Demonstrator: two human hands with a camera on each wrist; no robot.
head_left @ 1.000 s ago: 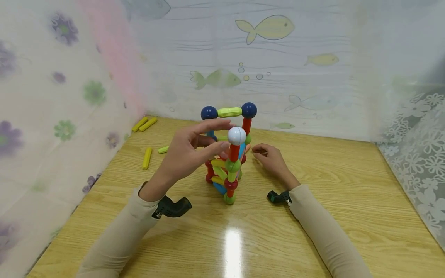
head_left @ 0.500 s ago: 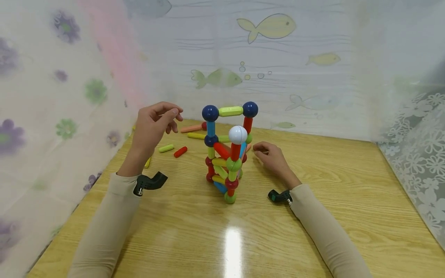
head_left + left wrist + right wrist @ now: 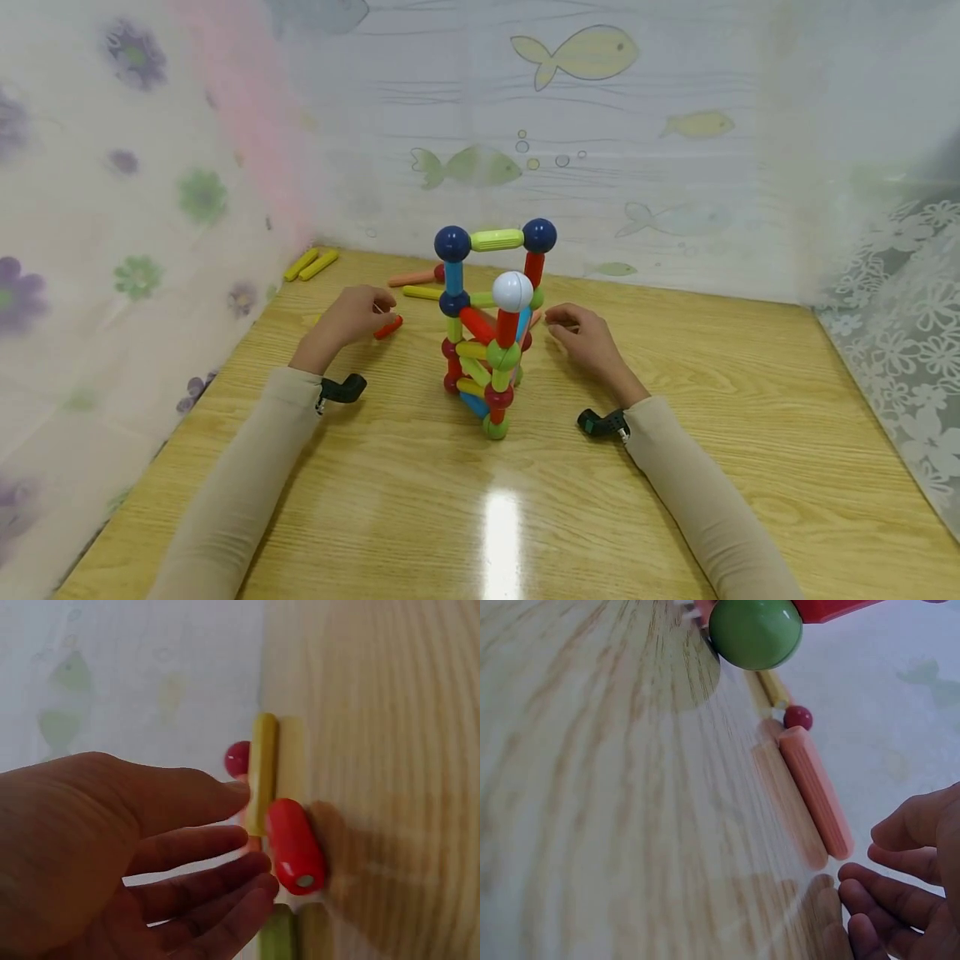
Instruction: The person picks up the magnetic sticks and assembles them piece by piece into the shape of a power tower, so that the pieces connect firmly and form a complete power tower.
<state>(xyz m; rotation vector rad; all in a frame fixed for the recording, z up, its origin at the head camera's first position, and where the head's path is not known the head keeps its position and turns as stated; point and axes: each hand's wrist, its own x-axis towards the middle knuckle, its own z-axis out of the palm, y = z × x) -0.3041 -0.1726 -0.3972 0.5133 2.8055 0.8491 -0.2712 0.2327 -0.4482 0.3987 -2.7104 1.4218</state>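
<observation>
My left hand [image 3: 348, 321] is low over the left of the table, beside a short red rod [image 3: 388, 327]. In the left wrist view its thumb and fingers are apart, and their tips come close to the red rod [image 3: 295, 847] without gripping it; I cannot tell if they touch. My right hand [image 3: 587, 340] rests on the table with loosely bent fingers, holding nothing. Near its fingertips lies a salmon-pink rod [image 3: 815, 791]. Between the hands stands a tower of coloured rods and balls, with a white ball [image 3: 513, 292] on its front post and dark blue balls [image 3: 453, 243] behind.
Two yellow rods [image 3: 310, 263] lie at the table's far left corner. Behind the left hand are an orange rod [image 3: 412, 278] with a dark red ball [image 3: 440, 272] at its end and a yellow rod [image 3: 422, 292]. A green rod [image 3: 277, 934] lies below the left fingers.
My left hand has left the tower's white ball, swung left and up, then come down beside the red rod. The right hand and the tower have stayed in place.
</observation>
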